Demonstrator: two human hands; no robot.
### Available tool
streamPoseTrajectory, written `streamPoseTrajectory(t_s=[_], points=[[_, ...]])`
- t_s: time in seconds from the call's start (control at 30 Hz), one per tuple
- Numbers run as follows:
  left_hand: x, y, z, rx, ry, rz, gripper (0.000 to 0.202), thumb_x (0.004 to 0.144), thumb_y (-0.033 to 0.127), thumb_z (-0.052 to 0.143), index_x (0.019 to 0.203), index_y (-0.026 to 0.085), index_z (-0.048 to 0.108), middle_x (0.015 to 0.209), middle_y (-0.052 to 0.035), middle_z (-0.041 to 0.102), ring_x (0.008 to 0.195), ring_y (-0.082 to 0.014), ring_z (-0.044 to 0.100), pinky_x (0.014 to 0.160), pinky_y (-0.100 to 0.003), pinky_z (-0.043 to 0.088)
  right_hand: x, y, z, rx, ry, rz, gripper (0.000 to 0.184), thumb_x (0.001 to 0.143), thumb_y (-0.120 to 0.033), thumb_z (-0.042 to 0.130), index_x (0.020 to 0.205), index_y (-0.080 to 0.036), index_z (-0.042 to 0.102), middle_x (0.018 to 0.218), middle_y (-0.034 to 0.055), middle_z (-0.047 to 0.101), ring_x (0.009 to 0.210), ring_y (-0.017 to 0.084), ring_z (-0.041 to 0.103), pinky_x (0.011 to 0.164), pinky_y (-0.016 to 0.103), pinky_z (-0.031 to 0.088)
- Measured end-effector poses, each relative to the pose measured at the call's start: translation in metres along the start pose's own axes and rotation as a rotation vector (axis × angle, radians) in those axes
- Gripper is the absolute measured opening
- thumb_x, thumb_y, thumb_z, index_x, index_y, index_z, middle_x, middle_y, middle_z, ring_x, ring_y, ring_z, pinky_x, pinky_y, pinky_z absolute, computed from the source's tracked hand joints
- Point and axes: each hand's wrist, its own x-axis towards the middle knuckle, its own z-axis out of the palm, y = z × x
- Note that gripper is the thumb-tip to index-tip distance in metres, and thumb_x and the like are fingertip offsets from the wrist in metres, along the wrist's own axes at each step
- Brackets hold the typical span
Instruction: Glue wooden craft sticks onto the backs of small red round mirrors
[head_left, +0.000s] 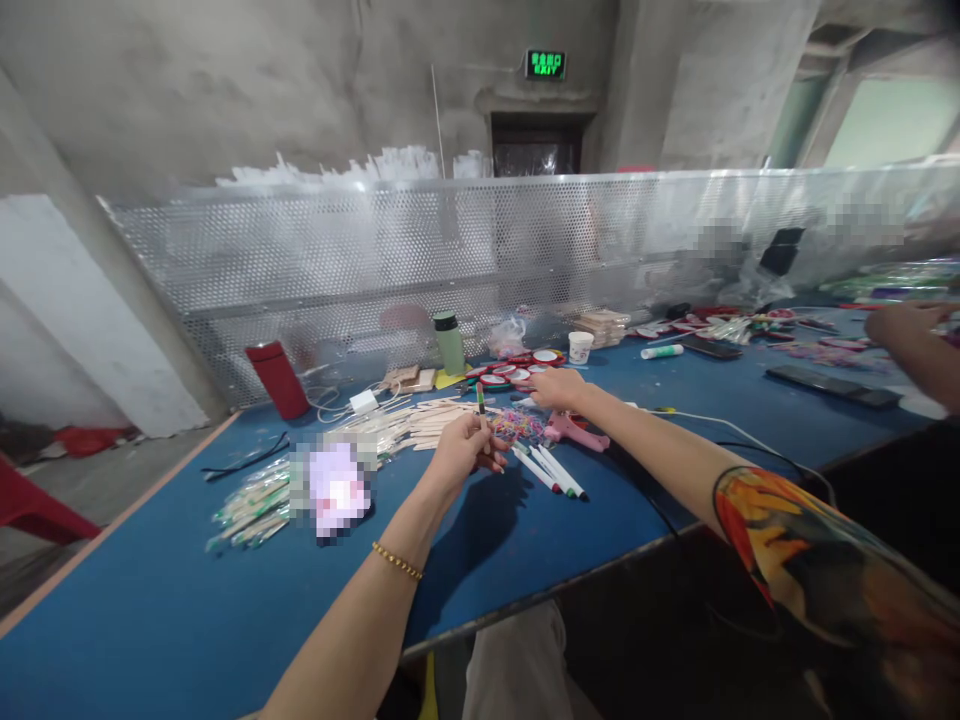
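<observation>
My left hand (466,447) is closed around a slim wooden stick (481,402), held nearly upright, with green and dark bands near its upper end. Above the table, my right hand (559,388) reaches forward to a pile of round red-rimmed discs (495,380) with white centres. Its fingertips are too small and blurred to show whether they grip a disc. Just below that hand lie a pink glue gun (576,431) and a heap of colourful small bands (523,425). Several white markers (553,470) rest nearer to me, and loose wooden sticks (431,425) spread left of the bands.
On the left stand a red bottle (279,380) and bagged sticks (251,508) beside a blurred-out phone-like item (337,490). A green bottle (450,345) and paper cup (580,347) are at the back, before a perforated metal screen (337,270). Another person's hand (907,322) is far right.
</observation>
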Motion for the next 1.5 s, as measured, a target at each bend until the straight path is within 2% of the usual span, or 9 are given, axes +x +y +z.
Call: streamPoseTrajectory(t_s=[0.13,0.27,0.37,0.43,0.57,0.77,1.13,1.33,1.5], points=[[-0.002,0.009,-0.004,-0.007,0.031,0.007,0.018,0.075,0.021,0.066,0.078,0.017,0.049,0.061,-0.002,0.067,0.046,-0.014,0.063,0.045,-0.024,0.051,-0.004,-0.004,-0.017,0.163,0.076,0.026,0.028,0.085,-0.025,0.066,0.109,-0.009,0.065,0.109,0.0257,0.068,0.107,0.037,0.065,0.085,0.041,0.051],[-0.005,0.011,-0.002,-0.039,0.038,0.03,0.017,0.078,0.022,0.065,0.078,0.016,0.049,0.064,-0.0037,0.068,0.047,-0.0136,0.063,0.046,-0.023,0.05,-0.029,-0.012,-0.036,0.435,0.099,-0.073,0.019,0.096,-0.022,0.048,0.103,-0.013,0.065,0.095,0.0125,0.073,0.084,0.02,0.071,0.071,0.027,0.056],[-0.006,0.007,0.001,-0.065,0.038,0.022,0.015,0.079,0.02,0.064,0.079,0.016,0.049,0.065,-0.0043,0.068,0.048,-0.0132,0.063,0.046,-0.023,0.051,-0.061,-0.024,-0.035,1.202,0.083,-0.198,0.028,0.096,-0.025,0.05,0.122,-0.015,0.057,0.101,0.0099,0.073,0.072,0.015,0.071,0.062,0.026,0.059],[-0.006,0.004,0.003,-0.072,0.049,0.004,0.013,0.08,0.019,0.062,0.08,0.016,0.05,0.065,-0.0045,0.068,0.048,-0.0129,0.063,0.047,-0.023,0.051,-0.081,-0.032,-0.025,1.389,0.042,-0.186,0.041,0.091,-0.032,0.06,0.13,-0.019,0.052,0.098,0.0068,0.074,0.054,0.012,0.066,0.045,0.024,0.055],[-0.003,-0.002,0.003,-0.068,0.08,-0.011,0.014,0.08,0.02,0.063,0.08,0.016,0.05,0.063,-0.0033,0.068,0.048,-0.0125,0.063,0.047,-0.022,0.052,-0.104,-0.034,-0.006,1.371,0.106,-0.097,0.049,0.083,-0.037,0.069,0.124,-0.019,0.051,0.066,-0.0012,0.07,0.029,0.008,0.047,0.026,0.018,0.037],[-0.001,-0.005,0.002,-0.05,0.067,-0.01,0.019,0.079,0.026,0.067,0.08,0.016,0.051,0.063,-0.0033,0.068,0.047,-0.0126,0.063,0.046,-0.022,0.051,-0.107,-0.017,-0.019,1.681,0.356,-0.129,0.032,0.081,-0.047,0.07,0.094,-0.021,0.058,0.074,0.0014,0.072,0.042,0.01,0.058,0.041,0.021,0.049],[-0.007,-0.002,0.008,-0.025,0.013,-0.04,0.022,0.078,0.027,0.069,0.079,0.016,0.05,0.063,-0.0031,0.068,0.047,-0.0122,0.063,0.046,-0.021,0.05,-0.127,-0.035,-0.013,1.986,0.094,-0.143,0.037,0.078,-0.019,0.069,0.114,-0.022,0.061,0.115,0.0065,0.07,0.1,0.017,0.069,0.082,0.028,0.058],[-0.007,-0.012,0.011,-0.029,-0.006,-0.045,0.025,0.077,0.027,0.07,0.076,0.017,0.047,0.065,-0.0041,0.068,0.048,-0.0125,0.064,0.048,-0.022,0.052,-0.135,-0.053,-0.013,1.955,0.111,-0.099,0.034,0.085,-0.05,0.063,0.099,-0.02,0.069,0.068,0.0013,0.068,0.04,0.008,0.051,0.038,0.022,0.044],[-0.009,-0.026,0.023,-0.038,-0.052,-0.129,0.021,0.08,0.02,0.065,0.077,0.017,0.044,0.069,-0.0073,0.07,0.053,-0.0151,0.068,0.054,-0.027,0.057,-0.13,-0.051,0.004,1.791,0.317,-0.003,0.03,0.074,-0.046,0.072,0.08,-0.017,0.071,0.044,-0.0087,0.038,0.034,0.003,0.025,0.03,0.018,0.021]])
